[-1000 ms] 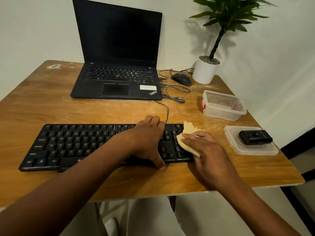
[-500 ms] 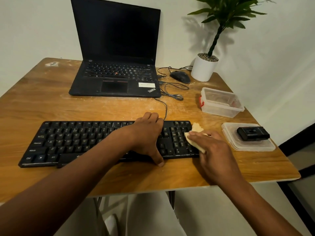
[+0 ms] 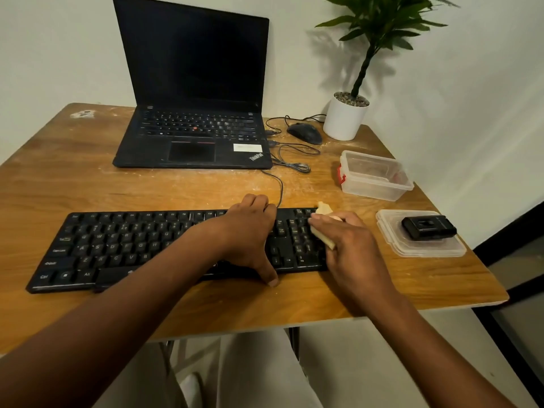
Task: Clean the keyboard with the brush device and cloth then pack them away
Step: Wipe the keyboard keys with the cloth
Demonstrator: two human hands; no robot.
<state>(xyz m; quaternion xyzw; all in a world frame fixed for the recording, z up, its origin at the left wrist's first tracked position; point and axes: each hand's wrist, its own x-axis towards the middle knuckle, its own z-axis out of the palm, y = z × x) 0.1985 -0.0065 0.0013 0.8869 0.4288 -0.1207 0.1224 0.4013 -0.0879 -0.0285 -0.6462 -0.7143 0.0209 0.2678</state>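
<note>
A black keyboard (image 3: 123, 245) lies across the front of the wooden table (image 3: 88, 184). My left hand (image 3: 250, 231) grips its right-middle part, fingers curled over the far edge and thumb on the near edge. My right hand (image 3: 350, 248) holds a folded beige cloth (image 3: 322, 228) pressed on the number pad at the keyboard's right end. The black brush device (image 3: 428, 228) rests on a clear plastic lid (image 3: 394, 245) to the right of the keyboard.
An open clear container (image 3: 375, 178) with a red clasp stands behind the lid. A black laptop (image 3: 194, 134) sits at the back, with a mouse (image 3: 304, 133), loose cables (image 3: 291, 160) and a potted plant (image 3: 346, 119) to its right. The table's right edge is near the lid.
My right hand has slid the cloth from the keyboard's near right corner toward its far right corner. My left hand stays on the keyboard.
</note>
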